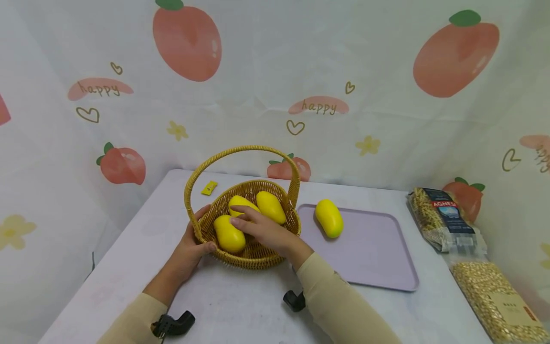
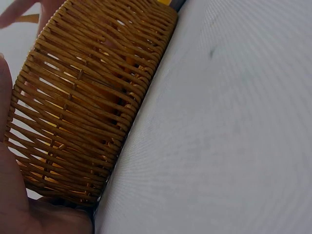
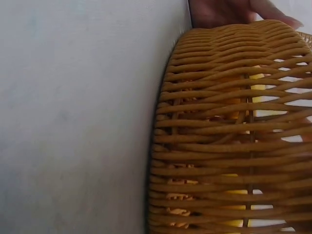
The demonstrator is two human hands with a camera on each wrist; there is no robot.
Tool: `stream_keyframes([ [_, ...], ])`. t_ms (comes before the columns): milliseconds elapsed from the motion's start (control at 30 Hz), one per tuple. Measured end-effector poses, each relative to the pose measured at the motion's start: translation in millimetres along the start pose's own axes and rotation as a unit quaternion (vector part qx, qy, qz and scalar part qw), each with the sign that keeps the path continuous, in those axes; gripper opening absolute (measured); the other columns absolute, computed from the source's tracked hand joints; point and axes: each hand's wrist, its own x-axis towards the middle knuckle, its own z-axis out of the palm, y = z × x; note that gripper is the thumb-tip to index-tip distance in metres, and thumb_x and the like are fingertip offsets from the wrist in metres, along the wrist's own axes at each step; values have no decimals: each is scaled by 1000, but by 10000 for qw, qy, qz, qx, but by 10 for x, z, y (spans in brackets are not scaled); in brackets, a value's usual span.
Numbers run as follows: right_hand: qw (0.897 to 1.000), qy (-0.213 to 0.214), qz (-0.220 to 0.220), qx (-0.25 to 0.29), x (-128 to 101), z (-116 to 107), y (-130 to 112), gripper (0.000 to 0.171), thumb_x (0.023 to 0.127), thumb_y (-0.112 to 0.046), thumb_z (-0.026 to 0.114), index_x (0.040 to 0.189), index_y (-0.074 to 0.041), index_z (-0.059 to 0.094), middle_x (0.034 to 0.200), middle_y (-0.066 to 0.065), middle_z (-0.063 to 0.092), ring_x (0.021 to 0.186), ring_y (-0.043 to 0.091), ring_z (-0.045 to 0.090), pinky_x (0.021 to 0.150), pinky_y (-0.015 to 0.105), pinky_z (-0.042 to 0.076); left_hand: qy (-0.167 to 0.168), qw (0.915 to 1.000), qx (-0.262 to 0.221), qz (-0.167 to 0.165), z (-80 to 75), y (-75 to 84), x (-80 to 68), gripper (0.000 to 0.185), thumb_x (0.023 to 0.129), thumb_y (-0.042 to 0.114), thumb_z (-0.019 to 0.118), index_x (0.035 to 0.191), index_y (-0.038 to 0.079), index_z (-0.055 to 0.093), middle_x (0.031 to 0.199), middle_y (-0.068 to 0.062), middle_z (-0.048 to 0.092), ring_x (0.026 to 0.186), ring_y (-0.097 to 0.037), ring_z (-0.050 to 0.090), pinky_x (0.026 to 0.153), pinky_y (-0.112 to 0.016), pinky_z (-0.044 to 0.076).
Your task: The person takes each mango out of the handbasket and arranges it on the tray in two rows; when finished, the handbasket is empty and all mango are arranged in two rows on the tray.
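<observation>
In the head view a wicker basket (image 1: 253,263) with a tall arched handle stands on the table. Three yellow mangoes lie in it: a front-left mango (image 1: 229,235), a rear mango (image 1: 240,201) and a right mango (image 1: 270,208). My left hand (image 1: 191,248) holds the basket's left side, thumb at the front rim, fingers round the back. Over the basket reaches my right hand (image 1: 266,232), fingers fairly straight above the front-left and rear mangoes, fingertips right at them. Both wrist views show the woven wall close up, the left hand against it.
Right of the basket lies a lilac tray (image 1: 374,253) bearing another mango (image 1: 329,218). A small yellow packet (image 1: 209,188) is behind the basket. Along the right edge lie an AGNESI pasta bag (image 1: 444,220) and a bag of pale grains (image 1: 498,301). A printed cloth hangs behind.
</observation>
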Motion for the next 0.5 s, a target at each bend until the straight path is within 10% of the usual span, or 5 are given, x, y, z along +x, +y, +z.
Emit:
stream_keyframes([
  [500, 9710, -162, 24, -2387, 163, 110, 154, 66, 83, -56, 66, 141, -32, 46, 131, -18, 49, 114, 6, 46, 101, 41, 35, -35, 9999, -99, 6, 18, 12, -5, 87, 88, -3, 65, 152, 32, 18, 154, -4, 21, 136, -30, 26, 98, -18, 35],
])
